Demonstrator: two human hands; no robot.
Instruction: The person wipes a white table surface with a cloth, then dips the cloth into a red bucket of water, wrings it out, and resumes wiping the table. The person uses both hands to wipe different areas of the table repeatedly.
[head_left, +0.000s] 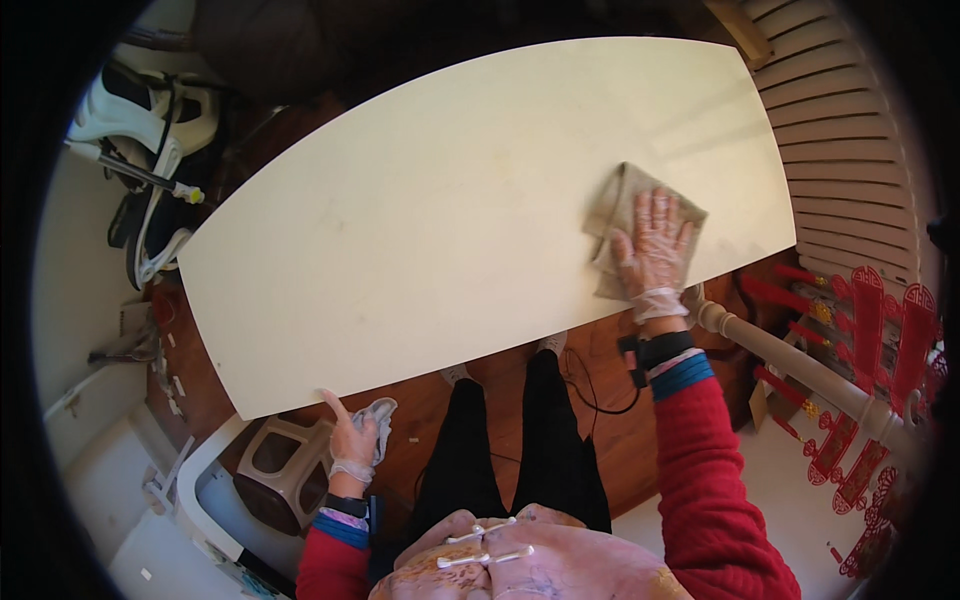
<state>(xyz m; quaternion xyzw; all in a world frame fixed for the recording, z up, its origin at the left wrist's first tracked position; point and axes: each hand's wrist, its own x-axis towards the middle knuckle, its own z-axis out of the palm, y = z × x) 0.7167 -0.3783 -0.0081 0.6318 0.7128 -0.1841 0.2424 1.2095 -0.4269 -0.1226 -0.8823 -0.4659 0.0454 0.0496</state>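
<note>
A white tabletop (465, 202) with a curved far edge lies before me. My right hand (656, 244), in a clear disposable glove, presses flat with fingers spread on a folded beige cloth (626, 187) near the table's right part, at the near edge. At the near left edge is my left hand (352, 439), also gloved; it holds a crumpled grey cloth (384, 420), while one finger reaches the table's edge. Faint marks show on the tabletop.
A brown and beige plastic stool (281, 472) stands below the left near edge. White exercise equipment (154, 172) is at the left. On the right are a slatted white panel (847, 165), a pale rail (795, 360) and red hanging decorations (868, 322). A cable (600, 405) lies on the wooden floor.
</note>
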